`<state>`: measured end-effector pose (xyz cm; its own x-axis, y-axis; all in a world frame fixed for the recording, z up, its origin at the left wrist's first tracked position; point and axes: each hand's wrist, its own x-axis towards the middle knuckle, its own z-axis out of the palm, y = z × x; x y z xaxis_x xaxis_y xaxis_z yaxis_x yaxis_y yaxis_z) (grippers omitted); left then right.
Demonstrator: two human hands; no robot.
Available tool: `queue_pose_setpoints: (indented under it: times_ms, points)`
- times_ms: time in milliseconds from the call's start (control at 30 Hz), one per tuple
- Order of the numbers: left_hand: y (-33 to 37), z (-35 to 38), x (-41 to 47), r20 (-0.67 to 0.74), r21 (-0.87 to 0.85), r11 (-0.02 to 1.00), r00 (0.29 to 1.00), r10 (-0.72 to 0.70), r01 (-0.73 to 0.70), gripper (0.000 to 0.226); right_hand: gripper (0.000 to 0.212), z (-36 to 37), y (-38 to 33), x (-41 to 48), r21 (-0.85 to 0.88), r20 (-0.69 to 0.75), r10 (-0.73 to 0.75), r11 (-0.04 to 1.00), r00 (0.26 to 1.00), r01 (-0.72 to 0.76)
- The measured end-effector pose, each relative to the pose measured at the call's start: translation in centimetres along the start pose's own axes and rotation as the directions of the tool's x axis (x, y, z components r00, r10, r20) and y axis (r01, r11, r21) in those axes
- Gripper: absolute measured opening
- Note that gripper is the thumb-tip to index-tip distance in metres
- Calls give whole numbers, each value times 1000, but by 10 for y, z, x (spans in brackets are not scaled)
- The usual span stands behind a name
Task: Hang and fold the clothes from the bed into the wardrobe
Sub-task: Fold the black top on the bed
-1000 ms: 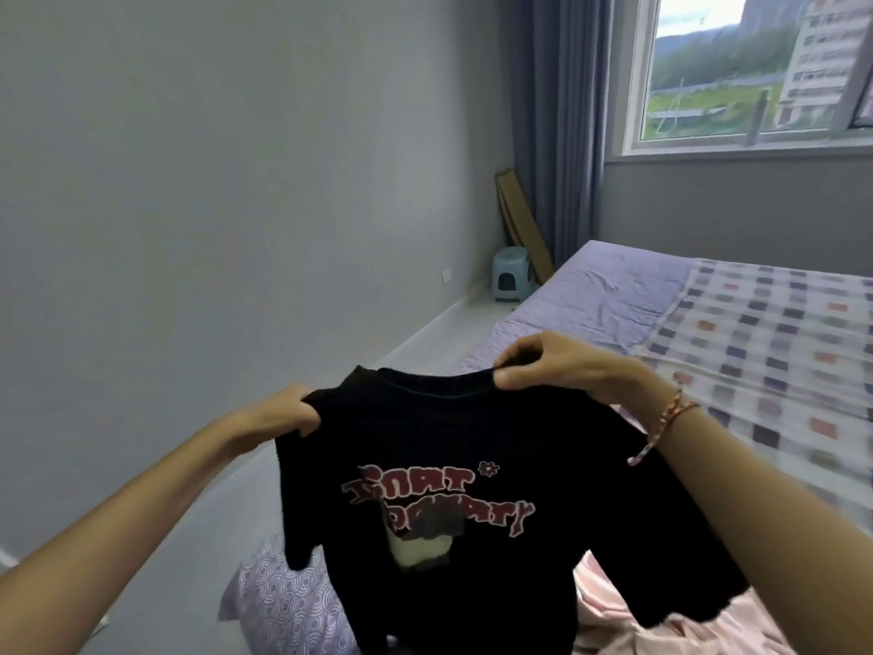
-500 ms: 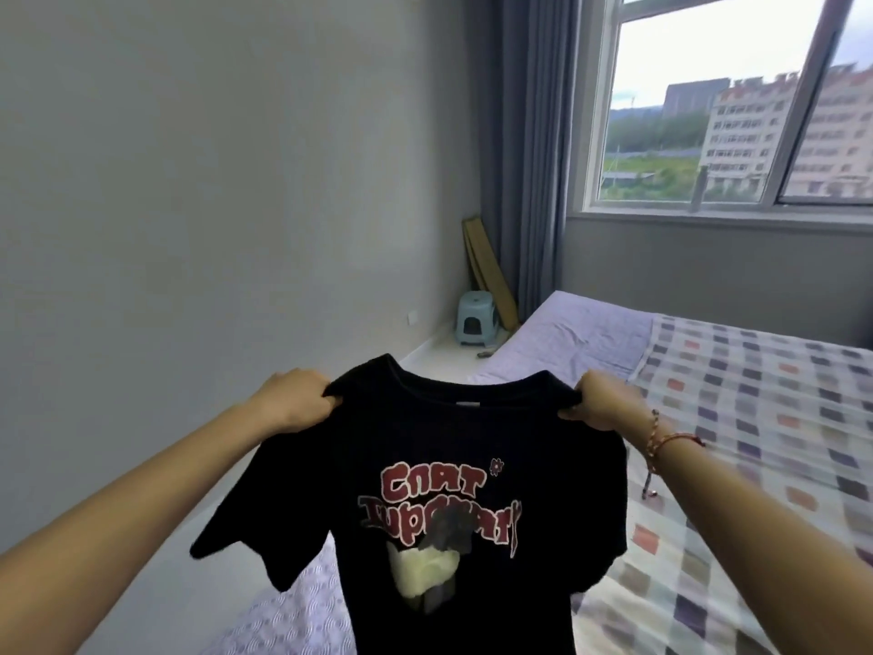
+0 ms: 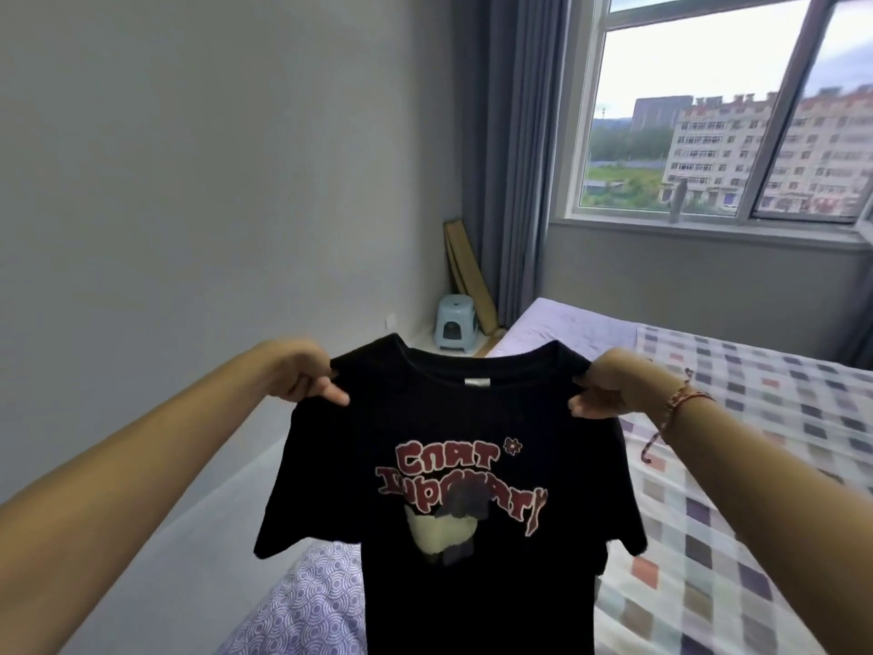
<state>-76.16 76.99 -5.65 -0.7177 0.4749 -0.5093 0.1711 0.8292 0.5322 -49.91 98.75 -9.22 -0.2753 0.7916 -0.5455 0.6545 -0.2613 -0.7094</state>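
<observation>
The left hand [image 3: 302, 375] and the right hand [image 3: 609, 390] hold the black T-shirt [image 3: 453, 465] up in the air. Each hand pinches one shoulder with curled fingers [image 3: 333, 395], the left at 9 o'clock of the collar and the right at 3 o'clock. The T-shirt hangs spread open, print toward the camera, over the bed [image 3: 737, 418] that lies at its 4 o'clock.

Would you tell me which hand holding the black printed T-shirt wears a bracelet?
The right hand, gripping one shoulder of the black printed T-shirt: a red braided bracelet circles its wrist; the left hand has none.
</observation>
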Motion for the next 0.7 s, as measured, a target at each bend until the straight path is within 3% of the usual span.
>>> queue_pose_setpoints:
  times_ms: [67, 133, 200, 267, 367, 467, 533, 600, 700]
  points:
    - [-1, 4, 10, 17, -219, 975, 1000, 25, -21, 24, 22, 3, 2, 9, 44, -134, -84, 995, 987, 90]
    - [2, 14, 16, -87, -334, 936, 992, 88, -112, 19, 23, 1, 8, 18, 25, -244, -177, 982, 953, 189]
    - [3, 22, 23, -259, -279, 929, 951, 170, -242, 26, 23, -3, 11, 23, -18, -350, -253, 965, 902, 263]
    - [3, 23, 27, -385, -100, 933, 878, 284, -346, 31, 24, -5, 12, 25, -105, -459, -311, 949, 832, 296]
    - [4, 18, 21, -443, -52, 873, 795, 415, -485, 28, 19, -5, 4, 11, -152, -490, -429, 899, 759, 410]
    - [13, 13, -1, -364, -459, 678, 818, 446, -574, 25, 14, -8, -8, -8, 189, -369, -467, 809, 804, 557]
    - [17, 4, -18, -210, -619, 587, 830, 516, -522, 24, 8, -16, -16, -21, 409, -162, -506, 747, 848, 524]
    - [18, -9, -32, -2, -664, 602, 806, 592, -444, 23, 10, -27, -22, -34, 457, 38, -568, 742, 822, 491]
    - [20, -28, -46, 264, -657, 649, 689, 675, -383, 24, 7, -45, -31, -50, 409, 231, -602, 773, 765, 485]
